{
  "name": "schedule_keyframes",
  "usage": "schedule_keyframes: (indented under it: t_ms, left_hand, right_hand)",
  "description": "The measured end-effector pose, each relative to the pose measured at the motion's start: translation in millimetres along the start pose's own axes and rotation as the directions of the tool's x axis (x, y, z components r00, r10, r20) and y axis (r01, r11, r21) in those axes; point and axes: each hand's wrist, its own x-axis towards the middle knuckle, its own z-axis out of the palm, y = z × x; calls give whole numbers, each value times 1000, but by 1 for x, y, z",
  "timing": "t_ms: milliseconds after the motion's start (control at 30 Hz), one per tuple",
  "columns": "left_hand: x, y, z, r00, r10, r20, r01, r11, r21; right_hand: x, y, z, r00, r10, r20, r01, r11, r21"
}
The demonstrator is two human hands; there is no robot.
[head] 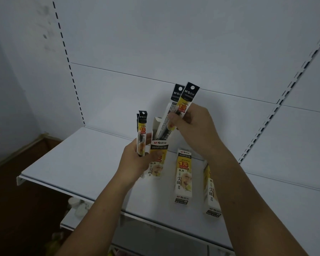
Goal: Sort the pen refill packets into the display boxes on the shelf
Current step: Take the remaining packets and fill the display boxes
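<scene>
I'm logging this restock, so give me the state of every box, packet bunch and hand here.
open box: upright, top flap open, against left hand.
right-hand packets: two, tilted, lower ends in the open box.
left-hand packets: upright, outside any box.
middle box: lying flat, looks closed.
right box: lying flat, partly hidden by forearm.
left hand: grips left-hand packets.
right hand: pinches right-hand packets.
</scene>
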Motion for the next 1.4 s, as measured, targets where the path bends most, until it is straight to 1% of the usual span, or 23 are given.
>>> schedule_keyframes:
  t_ms: [133,200,300,400,433,500,567,600,667,767,833,867,933,967,1000,1033,1100,1133,1167,1233,1267,1333,1400]
  left_hand:
    - [-1,2,2,1000,12,7,-13,1000,4]
    - [0,1,3,1000,14,4,-14,1000,13]
    - [1,0,2,1000,14,-1,-14,999,33]
    - [0,0,1,1000,29,-4,-29,999,29]
    - [0,-1,0,1000,29,-7,-29,999,25]
    - [1,-2,-1,1000,26,-11,-25,1000,17]
    - [1,-2,0,1000,23,-7,-22,1000,19]
    - [1,-2,0,1000,22,-3,-22,1000,16]
    - [1,-1,-1,1000,26,-1,-26,1000,9]
    - [0,0,-3,1000,28,-10,-28,1000,5]
    - [-1,2,-4,999,39,-10,-39,999,-5]
    - [-2,3,-4,999,48,-10,-48,999,-3]
    - [-4,5,-4,998,53,-23,-53,998,19]
    - [-4,5,-5,998,55,-33,-54,998,30]
    - [-3,5,-5,997,55,-45,-54,998,39]
    - [-3,5,-6,996,57,-63,-54,997,50]
    - [-4,5,-9,990,58,-126,-50,997,62]
    - [-4,4,-11,986,51,-157,-43,998,53]
    - [-4,4,-12,983,40,-179,-36,999,21]
    - [-5,5,-19,985,0,-170,-26,988,-152]
    - [-6,6,-23,992,-12,-124,-22,963,-267]
    - [-10,11,-29,999,-13,30,25,890,-455]
    - [-15,19,-30,984,6,178,86,859,-504]
  right_hand:
    - [-3,3,9,991,22,129,-17,999,-36]
    - [-4,6,14,990,8,143,-2,999,-45]
    - [-3,8,13,995,-2,102,8,998,-62]
    - [-5,9,11,994,-6,109,15,996,-83]
    - [-5,9,10,997,-7,83,12,998,-54]
    - [-5,8,9,999,-25,-29,25,1000,0]
    - [-3,8,10,995,-60,-85,57,998,-42]
    - [-3,8,11,996,-66,-54,62,995,-74]
    - [-4,12,13,996,-41,82,54,985,-164]
    - [-7,19,13,965,29,260,68,931,-359]
    - [-10,18,14,962,29,272,79,922,-378]
    - [-12,16,13,973,-9,232,89,937,-338]
    - [-12,12,13,990,-109,95,129,960,-249]
    - [-12,10,14,988,-138,66,150,957,-247]
    - [-12,10,14,986,-145,87,164,949,-268]
    - [-11,11,15,981,-130,145,170,935,-312]
    - [-10,14,18,966,-45,256,153,894,-421]
    - [-11,16,19,963,-14,269,136,888,-439]
    - [-11,18,19,967,-12,254,122,898,-423]
    - [-14,19,19,984,-77,163,131,928,-348]
    - [-17,18,19,988,-114,102,141,938,-317]
    - [-21,14,19,989,-150,-4,144,959,-243]
    - [-27,8,20,991,-121,-60,112,984,-137]
